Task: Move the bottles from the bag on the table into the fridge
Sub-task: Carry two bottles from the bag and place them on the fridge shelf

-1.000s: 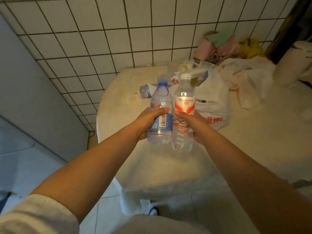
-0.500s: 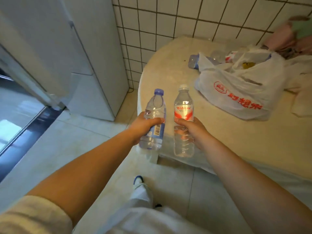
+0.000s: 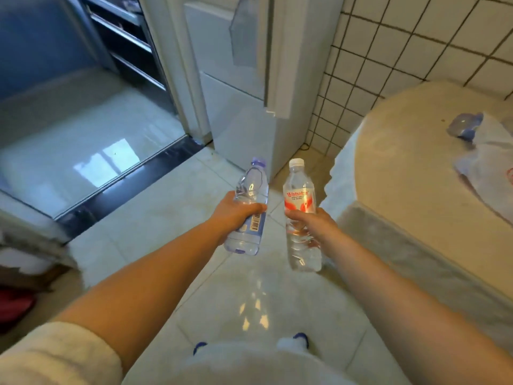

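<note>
My left hand (image 3: 236,215) grips the purple-capped bottle (image 3: 248,209); my right hand (image 3: 311,222) grips the red-labelled bottle (image 3: 301,215). Both are out of the bag (image 3: 488,168) but not yet stored. Ahead, the fridge (image 3: 238,87) looks closed; at least one more bottle (image 3: 462,126) lies by the bag on the table (image 3: 402,151).

Left hand (image 3: 236,215) grips blue-capped water bottle (image 3: 248,215), right hand (image 3: 313,222) grips white-capped, red-labelled bottle (image 3: 301,215), both over tiled floor (image 3: 155,218); fridge (image 3: 244,87) ahead, counter (image 3: 410,168) right with plastic bag (image 3: 488,168).
</note>
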